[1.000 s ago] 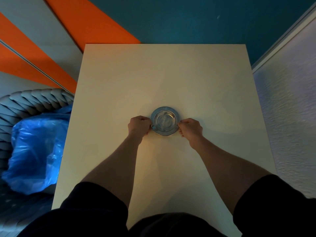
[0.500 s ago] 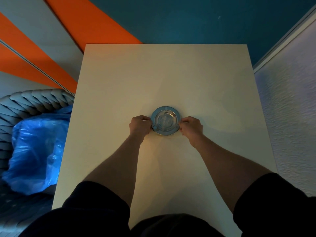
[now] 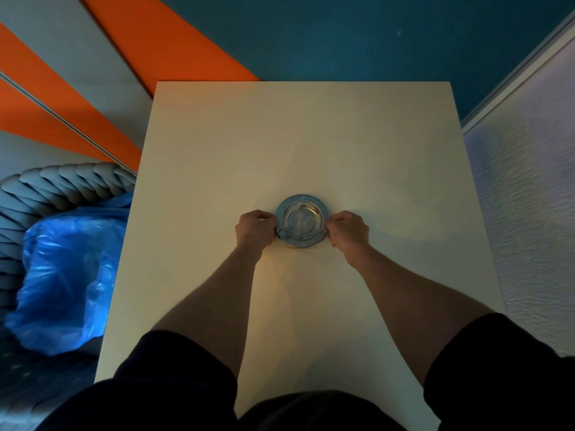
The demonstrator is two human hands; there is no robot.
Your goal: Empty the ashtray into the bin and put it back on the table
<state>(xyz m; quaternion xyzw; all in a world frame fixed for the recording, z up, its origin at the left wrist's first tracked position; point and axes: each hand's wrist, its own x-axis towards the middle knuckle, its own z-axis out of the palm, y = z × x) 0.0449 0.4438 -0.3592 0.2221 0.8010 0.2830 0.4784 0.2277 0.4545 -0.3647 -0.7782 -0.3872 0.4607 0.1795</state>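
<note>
A round metal ashtray (image 3: 301,219) rests on the pale table (image 3: 311,135), near its middle. My left hand (image 3: 255,228) pinches the ashtray's left rim and my right hand (image 3: 348,229) pinches its right rim. The bowl looks shiny; I cannot tell whether anything lies in it. The bin (image 3: 34,188), a grey woven basket lined with a blue plastic bag (image 3: 62,281), stands on the floor left of the table.
A white textured wall (image 3: 529,213) runs close along the table's right side. Behind the table the wall is teal (image 3: 342,35) with orange and grey stripes at the left. My dark sleeves fill the bottom of the view.
Both hands and the ashtray have stayed almost still on the table; the hands keep the same hold on the rim.
</note>
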